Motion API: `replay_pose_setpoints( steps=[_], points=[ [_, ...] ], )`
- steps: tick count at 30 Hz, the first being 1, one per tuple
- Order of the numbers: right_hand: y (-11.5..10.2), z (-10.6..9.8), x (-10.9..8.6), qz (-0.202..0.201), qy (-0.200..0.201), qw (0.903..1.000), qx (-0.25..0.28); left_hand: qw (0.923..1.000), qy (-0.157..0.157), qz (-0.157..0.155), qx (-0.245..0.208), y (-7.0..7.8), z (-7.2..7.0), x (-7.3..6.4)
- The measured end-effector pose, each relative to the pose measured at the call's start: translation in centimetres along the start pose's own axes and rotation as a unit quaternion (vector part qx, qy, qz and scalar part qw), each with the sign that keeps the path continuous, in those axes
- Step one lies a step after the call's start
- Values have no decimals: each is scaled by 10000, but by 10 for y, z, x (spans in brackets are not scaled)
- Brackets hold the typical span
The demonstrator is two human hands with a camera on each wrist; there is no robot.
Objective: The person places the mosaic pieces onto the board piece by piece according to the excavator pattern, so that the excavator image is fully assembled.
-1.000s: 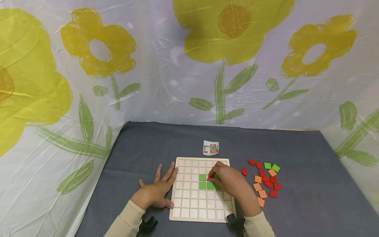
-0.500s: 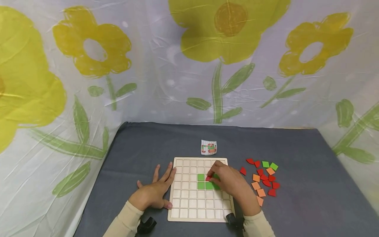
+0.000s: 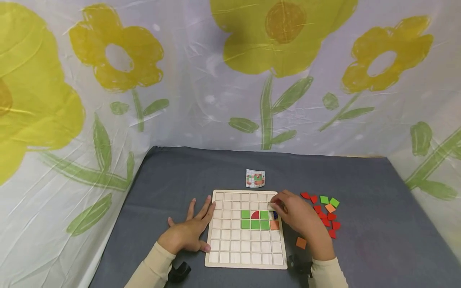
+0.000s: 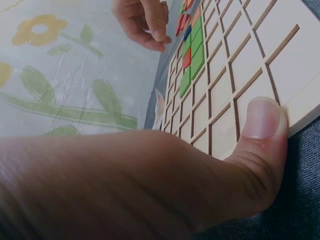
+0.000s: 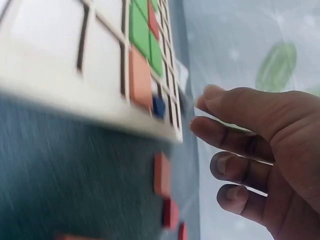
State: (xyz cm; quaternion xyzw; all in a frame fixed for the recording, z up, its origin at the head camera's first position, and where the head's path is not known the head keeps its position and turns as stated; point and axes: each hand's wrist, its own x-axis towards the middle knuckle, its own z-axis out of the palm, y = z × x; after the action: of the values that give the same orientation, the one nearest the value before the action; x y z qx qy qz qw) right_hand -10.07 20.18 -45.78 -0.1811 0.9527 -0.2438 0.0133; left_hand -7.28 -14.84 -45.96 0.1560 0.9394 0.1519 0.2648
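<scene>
In the head view my left hand (image 3: 187,236) lies at the left edge of a wooden grid board (image 3: 230,256), fingers spread. Its thumb presses the board's rim in the left wrist view. My right hand (image 3: 297,214) is raised over the board's upper right edge; the right wrist view shows its fingers bent, with nothing between them. Set in the grid are several green square tiles (image 3: 255,224), a red quarter-circle tile (image 3: 255,215), an orange tile (image 3: 274,225) and a dark blue piece (image 5: 158,107), partly covered by my hand in the head view.
A small printed pattern card (image 3: 255,178) lies behind the board. Loose red pieces (image 3: 336,225) and two green tiles (image 3: 334,202) are scattered to the right. One loose orange tile (image 3: 301,243) lies beside the board. Behind the dark table (image 3: 378,240) hangs a flower-printed curtain (image 3: 194,80).
My right hand has let go of the red quarter-circle tile, now in its cell, and moved right and up, uncovering green and orange tiles. My left hand stays in place.
</scene>
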Motion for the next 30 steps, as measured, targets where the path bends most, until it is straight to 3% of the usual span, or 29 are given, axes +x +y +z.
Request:
replay_pose_setpoints(
  steps=[7,18,30],
  points=[
    [26,-24,-13,590,219,9980,-50,10000,8,20,-1,1,-3,0],
    [57,-46,-33,1139,299,9930,-2,10000,-4,18,26,2,-3,1],
    [58,-34,-36,1195,-87,9928,6,10000,3,-8,-4,1,-2,-1]
  ],
)
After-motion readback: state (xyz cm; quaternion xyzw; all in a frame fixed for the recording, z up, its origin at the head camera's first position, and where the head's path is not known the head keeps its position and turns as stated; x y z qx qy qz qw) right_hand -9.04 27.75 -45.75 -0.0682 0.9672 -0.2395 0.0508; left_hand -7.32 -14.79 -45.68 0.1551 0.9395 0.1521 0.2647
